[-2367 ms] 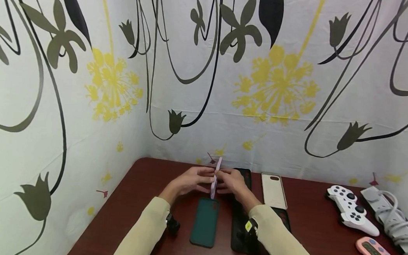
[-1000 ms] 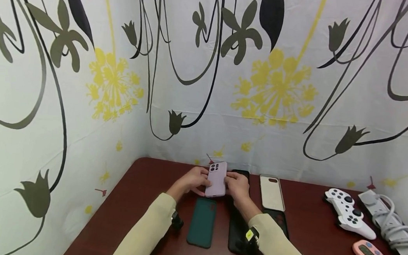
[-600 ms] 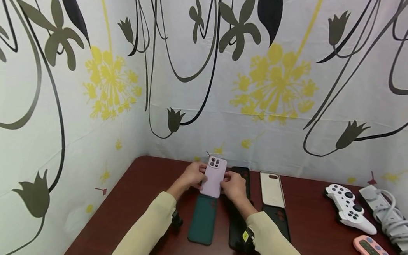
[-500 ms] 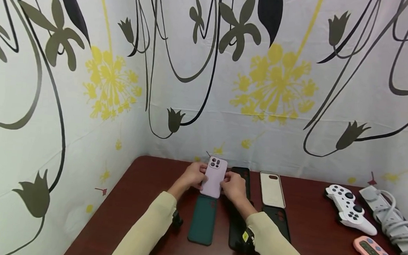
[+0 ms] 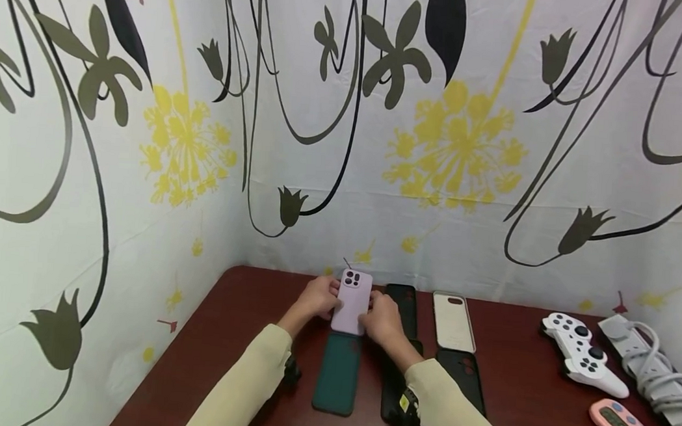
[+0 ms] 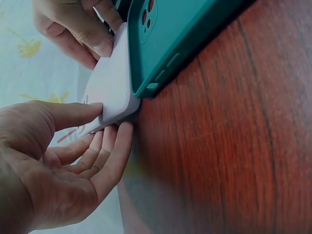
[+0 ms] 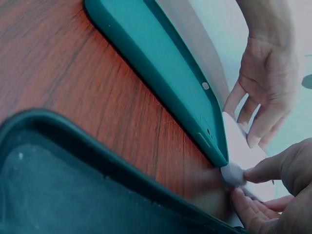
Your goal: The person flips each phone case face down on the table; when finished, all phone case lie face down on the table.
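A lilac phone case [image 5: 349, 308] with a camera cutout block at its upper left is between both hands, its back facing up. My left hand [image 5: 316, 296] pinches its left edge, thumb on top and fingers underneath in the left wrist view. On the opposite edge my right hand [image 5: 383, 318] pinches it the same way, fingertips [image 7: 243, 200] low at the side. The case's near end meets the far end of a teal phone case [image 5: 337, 377], which lies on the table with its inside up. The underside of the lilac case is hidden.
Right of the teal case lie several black cases [image 5: 464, 375] and a cream case [image 5: 453, 324]. Farther right are a white game controller [image 5: 584, 358], a pink timer [image 5: 621, 425] and a power strip [image 5: 653, 375] with its wound cord. Patterned cloth walls [image 5: 315, 250] border the table.
The lilac case stood edge-on between the hands, then turned so its back shows. Both hands have since shifted it slightly left and lowered it in line with the teal case.
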Tool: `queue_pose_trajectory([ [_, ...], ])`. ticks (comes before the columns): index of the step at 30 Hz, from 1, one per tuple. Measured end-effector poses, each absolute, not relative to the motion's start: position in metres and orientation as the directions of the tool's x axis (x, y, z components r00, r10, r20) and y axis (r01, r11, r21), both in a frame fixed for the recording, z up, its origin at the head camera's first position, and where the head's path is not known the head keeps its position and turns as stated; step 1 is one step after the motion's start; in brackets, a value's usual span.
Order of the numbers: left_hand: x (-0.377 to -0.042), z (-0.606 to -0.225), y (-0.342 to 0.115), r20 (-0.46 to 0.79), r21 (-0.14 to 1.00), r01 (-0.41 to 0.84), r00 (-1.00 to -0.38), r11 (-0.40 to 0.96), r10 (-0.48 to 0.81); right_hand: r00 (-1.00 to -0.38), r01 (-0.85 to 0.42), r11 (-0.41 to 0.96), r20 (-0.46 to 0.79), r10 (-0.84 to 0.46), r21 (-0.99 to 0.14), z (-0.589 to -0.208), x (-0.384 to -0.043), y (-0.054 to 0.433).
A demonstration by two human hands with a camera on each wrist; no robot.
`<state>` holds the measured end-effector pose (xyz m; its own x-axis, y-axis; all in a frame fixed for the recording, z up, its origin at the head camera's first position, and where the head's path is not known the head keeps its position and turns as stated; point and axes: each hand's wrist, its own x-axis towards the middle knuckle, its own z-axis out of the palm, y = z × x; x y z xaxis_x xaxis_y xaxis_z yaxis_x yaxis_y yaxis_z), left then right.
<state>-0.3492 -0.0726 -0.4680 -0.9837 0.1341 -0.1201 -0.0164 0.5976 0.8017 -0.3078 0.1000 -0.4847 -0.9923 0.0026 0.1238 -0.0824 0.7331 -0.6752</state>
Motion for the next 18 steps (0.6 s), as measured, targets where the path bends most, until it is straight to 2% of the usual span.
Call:
queue_pose_trajectory([
  [10,-0.3484,-0.4699,-0.0664,-0.105,0.765,-0.009,-0.988,0.644,0.111,-0.991,-0.107,0.768,0.134,-0.028,-0.631,-0.4873,-0.3081,0.1010],
  [18,-0.3468,-0.4706,-0.0679,-0.090,0.746,-0.003,-0.991,0.666,0.096,-0.983,-0.181,0.754,0.128,-0.130,-0.631,-0.4826,-0.3044,0.1053],
])
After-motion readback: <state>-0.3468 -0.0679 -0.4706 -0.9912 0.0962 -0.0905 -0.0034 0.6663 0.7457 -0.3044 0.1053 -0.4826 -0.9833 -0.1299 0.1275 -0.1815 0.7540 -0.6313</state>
